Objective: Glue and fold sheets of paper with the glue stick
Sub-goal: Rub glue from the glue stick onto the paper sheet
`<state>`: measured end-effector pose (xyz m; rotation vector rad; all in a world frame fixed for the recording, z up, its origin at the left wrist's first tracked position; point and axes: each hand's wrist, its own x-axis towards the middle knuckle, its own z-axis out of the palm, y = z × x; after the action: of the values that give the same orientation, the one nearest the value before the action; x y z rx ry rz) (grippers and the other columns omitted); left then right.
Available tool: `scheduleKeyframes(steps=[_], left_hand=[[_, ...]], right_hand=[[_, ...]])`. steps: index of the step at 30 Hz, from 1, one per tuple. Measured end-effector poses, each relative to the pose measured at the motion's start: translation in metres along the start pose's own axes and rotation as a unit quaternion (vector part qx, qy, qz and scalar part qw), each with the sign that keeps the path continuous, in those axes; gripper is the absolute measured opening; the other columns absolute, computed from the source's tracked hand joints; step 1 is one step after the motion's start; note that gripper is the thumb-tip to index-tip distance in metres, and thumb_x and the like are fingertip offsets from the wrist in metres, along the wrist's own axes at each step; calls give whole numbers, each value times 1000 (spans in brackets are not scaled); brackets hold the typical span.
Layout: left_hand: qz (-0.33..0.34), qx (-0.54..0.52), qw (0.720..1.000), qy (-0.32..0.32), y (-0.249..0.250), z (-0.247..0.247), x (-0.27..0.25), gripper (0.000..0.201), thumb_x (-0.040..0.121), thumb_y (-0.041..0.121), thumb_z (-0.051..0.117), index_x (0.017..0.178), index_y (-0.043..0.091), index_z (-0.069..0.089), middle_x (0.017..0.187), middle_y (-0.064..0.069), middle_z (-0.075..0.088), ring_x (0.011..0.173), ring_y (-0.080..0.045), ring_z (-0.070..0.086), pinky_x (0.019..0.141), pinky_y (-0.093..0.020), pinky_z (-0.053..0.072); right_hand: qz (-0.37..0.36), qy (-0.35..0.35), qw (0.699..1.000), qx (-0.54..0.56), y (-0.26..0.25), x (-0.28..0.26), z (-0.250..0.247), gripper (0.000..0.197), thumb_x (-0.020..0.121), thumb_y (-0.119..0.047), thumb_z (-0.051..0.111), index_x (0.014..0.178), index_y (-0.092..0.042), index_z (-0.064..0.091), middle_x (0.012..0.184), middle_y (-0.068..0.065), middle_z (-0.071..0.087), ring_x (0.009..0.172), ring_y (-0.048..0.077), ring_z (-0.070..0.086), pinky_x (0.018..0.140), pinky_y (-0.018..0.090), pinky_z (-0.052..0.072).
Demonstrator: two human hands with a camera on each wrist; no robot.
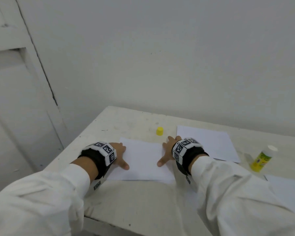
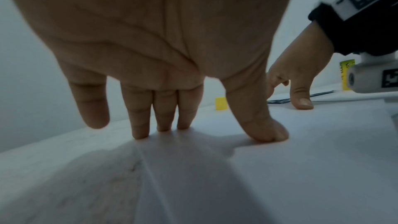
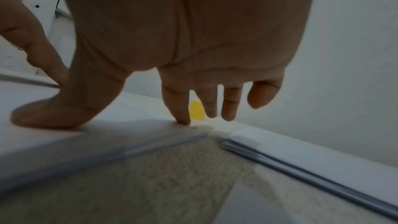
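Both hands are lying spread on the folded sheet (image 1: 143, 160) at table centre, prob. to flatten it while the glue is taking. The left hand (image 1: 118, 153) is sitting at the sheet's 9 o'clock edge w/ fingers straight and thumb (image 2: 267, 130) splayed inward, tips pressing down; the little finger (image 2: 90, 106) is hanging just off the paper over the table (image 1: 126, 198). The right hand (image 1: 169, 150) is mirroring it at the 3 o'clock edge: thumb (image 3: 49, 113) flat on the paper, index tip (image 3: 182, 117) touching near the far corner, other fingers lifting slightly. Neither is gripping anything; both are extended and only pressing. Working the two ends at once is keeping the layers from sliding or springing up, I'd judge. In the right wrist view the sheet's edge is showing doubled layers, so it looks already folded. The glue stick (image 1: 262, 159) is standing upright at approx. 3 o'clock, well apart from the hands, uncapped; its yellow cap (image 1: 160, 131) is sitting at 12 o'clock beyond the sheet, so the glue seems kept ready for reuse. A stack of plain sheets (image 1: 209, 143) is lying at 1–2 o'clock just beside the right wrist, within easy reach for the next one. Another paper's corner (image 1: 284, 188) is showing at 4 o'clock.
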<state>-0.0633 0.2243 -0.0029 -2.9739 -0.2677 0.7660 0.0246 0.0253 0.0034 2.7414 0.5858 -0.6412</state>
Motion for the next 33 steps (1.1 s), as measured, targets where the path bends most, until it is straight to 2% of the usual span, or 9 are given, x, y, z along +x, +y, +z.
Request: scheduleKeyframes(steps=[6,9,12,16,19,23,28,30,33], left_hand=[[16,13,1000,-2,-2,3,6,89,80,63,60,147,12,29,150,-7,32,134,-25,37,104,-39,33],[18,5,1000,1,-3,3,9,89,79,64,61,144,11,33,144,-7,38,129,-26,42,101,-37,36],[16,-16,1000,6,-4,4,7,88,77,63,63,143,11,35,140,-7,43,127,-25,45,100,-35,38],[2,-63,998,21,-7,7,9,98,72,63,69,145,11,30,148,-6,37,133,-24,39,109,-38,34],[-10,-90,995,50,-7,10,9,118,67,58,77,152,12,9,156,-7,20,141,-26,28,114,-39,28],[32,-95,988,119,-4,2,-4,135,62,47,84,150,23,-15,158,-3,15,142,-25,23,112,-43,24],[-18,15,991,130,-26,-25,-12,50,78,57,66,121,34,54,117,7,60,113,-18,52,97,-37,29],[-11,-28,992,121,-43,-32,-16,31,85,54,59,82,24,54,88,4,56,84,-18,51,75,-29,31],[2,-290,947,136,-52,-35,-20,33,94,39,54,72,16,48,77,-2,51,72,-20,48,62,-27,33]], right_hand=[[-11,-15,999,-37,-10,-10,-5,91,73,-73,57,146,-25,32,152,8,21,136,37,19,110,51,25],[-26,29,996,77,-13,-25,-9,67,74,-53,72,127,-16,54,132,4,47,121,25,39,96,38,37],[-17,33,942,333,-8,-39,-10,51,73,-29,81,113,-11,54,93,6,56,78,17,50,66,26,40],[43,-6,878,478,-8,-54,-3,62,75,-11,79,127,5,50,86,13,63,82,27,60,77,34,48],[16,14,888,459,-17,-62,7,9,79,-4,70,79,-7,61,91,15,64,88,32,63,80,37,51],[-67,65,919,384,-26,-74,17,30,80,-4,60,59,-15,41,62,-2,43,60,15,42,55,23,34],[-68,82,921,374,-25,-78,26,15,90,-19,51,77,-16,45,77,-2,46,69,14,43,57,21,31],[-43,83,900,427,-20,-77,25,17,94,-20,46,102,-8,55,93,5,55,83,20,48,64,24,38],[18,67,841,537,-14,-71,27,29,93,-18,44,117,-3,51,110,12,57,96,28,58,83,37,54]])
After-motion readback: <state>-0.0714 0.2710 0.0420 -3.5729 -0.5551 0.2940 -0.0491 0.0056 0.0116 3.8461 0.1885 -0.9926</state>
